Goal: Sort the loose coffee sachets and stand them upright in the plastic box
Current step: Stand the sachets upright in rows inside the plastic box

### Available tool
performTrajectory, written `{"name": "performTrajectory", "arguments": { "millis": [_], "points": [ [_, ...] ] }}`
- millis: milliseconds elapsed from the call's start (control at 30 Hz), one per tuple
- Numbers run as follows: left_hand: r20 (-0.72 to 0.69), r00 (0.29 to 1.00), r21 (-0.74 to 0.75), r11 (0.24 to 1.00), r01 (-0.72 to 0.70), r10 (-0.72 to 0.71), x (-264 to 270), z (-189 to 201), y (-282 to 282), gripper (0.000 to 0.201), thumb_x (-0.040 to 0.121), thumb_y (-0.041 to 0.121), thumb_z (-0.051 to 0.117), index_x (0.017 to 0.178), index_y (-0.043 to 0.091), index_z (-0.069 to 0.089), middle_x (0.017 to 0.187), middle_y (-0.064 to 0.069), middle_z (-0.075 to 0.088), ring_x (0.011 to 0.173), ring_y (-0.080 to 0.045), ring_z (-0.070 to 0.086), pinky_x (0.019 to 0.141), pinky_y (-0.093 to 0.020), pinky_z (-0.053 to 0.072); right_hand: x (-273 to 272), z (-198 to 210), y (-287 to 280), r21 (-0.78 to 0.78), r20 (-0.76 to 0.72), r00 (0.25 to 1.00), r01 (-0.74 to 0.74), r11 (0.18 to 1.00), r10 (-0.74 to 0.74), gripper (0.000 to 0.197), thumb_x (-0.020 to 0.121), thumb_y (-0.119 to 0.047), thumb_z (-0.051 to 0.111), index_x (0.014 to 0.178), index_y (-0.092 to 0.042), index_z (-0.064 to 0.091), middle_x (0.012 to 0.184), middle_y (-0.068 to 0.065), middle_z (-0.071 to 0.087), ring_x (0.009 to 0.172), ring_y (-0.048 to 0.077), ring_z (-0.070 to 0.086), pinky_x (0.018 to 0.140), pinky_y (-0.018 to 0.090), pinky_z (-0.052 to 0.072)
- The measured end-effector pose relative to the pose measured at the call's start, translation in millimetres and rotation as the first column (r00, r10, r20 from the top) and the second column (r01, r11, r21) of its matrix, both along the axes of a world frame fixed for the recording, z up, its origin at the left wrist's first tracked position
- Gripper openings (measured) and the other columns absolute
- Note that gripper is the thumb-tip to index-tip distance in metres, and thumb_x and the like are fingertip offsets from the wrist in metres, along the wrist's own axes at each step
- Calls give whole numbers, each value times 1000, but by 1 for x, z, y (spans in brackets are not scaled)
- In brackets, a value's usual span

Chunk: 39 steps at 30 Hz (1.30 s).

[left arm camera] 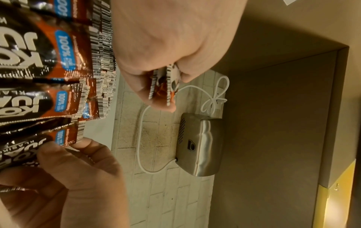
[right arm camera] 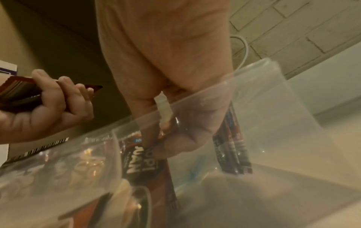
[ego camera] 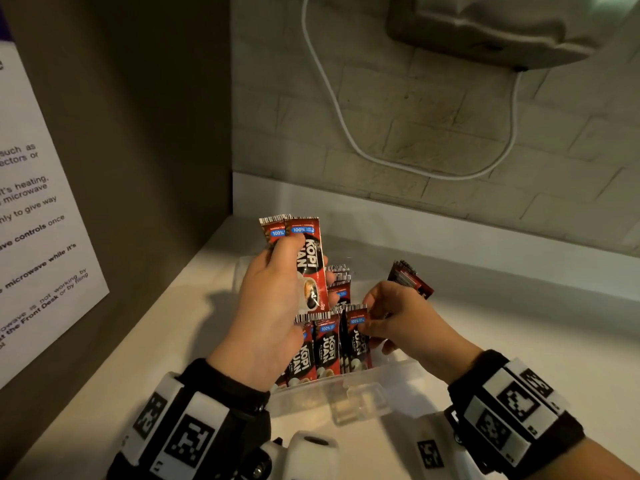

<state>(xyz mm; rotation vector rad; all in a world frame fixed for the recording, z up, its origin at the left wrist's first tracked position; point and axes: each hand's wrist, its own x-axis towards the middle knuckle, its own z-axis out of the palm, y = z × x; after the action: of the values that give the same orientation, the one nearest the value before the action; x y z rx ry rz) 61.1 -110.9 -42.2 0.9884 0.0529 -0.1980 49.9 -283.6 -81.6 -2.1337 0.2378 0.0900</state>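
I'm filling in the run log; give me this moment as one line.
left hand: holds sachet bunch above plastic box | right hand: pinches upright sachet in box | phase: placing

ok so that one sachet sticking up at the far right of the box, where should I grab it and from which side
Pinch the tilted sachet by its serrated top edge, coming down from above. It leans out over the plastic box rim with that end free, while its lower part sits behind the right hand. Thumb and one of the fingers on the flat faces should hold it, probably.

White counter (ego camera: 519, 341) – clear plastic box (ego camera: 311, 396) standing on it
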Motion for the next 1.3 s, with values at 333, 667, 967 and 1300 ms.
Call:
{"name": "performTrajectory", "arguments": {
  "millis": [333, 667, 967, 1300],
  "points": [
    [43, 995, 16, 996, 85, -85, -3, -1, -3, 10, 92, 22, 61, 100, 17, 66, 87, -5, 76, 80, -23, 74, 69, -37, 59, -4, 18, -5, -45, 17, 1000, 10, 999, -9, 39, 74, -13, 80, 102, -14, 52, 81, 8, 65, 59, 15, 56, 47, 23, 42],
    [156, 968, 149, 974, 173, -196, -9, -3, -7, 23, 88, 15, 63, 110, 10, 66, 100, -14, 74, 93, -32, 71, 81, -43, 57, -13, 74, 28, 394, 345, 937, -88, 915, -58, 6, 89, -9, 61, 91, -4, 62, 67, 6, 57, 45, 12, 45, 41, 21, 35],
    [76, 997, 17, 1000, -23, 21, -3, 2, 4, 20, 96, 27, 50, 101, 9, 56, 69, -8, 57, 49, -15, 54, 43, -22, 45, -2, 70, -1, 506, 359, 903, 24, 862, -236, 17, 90, 3, 54, 81, -12, 59, 60, 0, 63, 46, 11, 51, 46, 23, 43],
    [255, 966, 26, 998, -49, 41, 3, -5, 3, 14, 92, 8, 59, 104, 15, 62, 76, 5, 71, 69, -6, 69, 59, -22, 54, -4, 11, -12, 175, 15, 1000, 6, 985, -9, 8, 90, 1, 59, 84, -4, 62, 67, 6, 63, 55, 15, 54, 52, 27, 44]
  ]
}}
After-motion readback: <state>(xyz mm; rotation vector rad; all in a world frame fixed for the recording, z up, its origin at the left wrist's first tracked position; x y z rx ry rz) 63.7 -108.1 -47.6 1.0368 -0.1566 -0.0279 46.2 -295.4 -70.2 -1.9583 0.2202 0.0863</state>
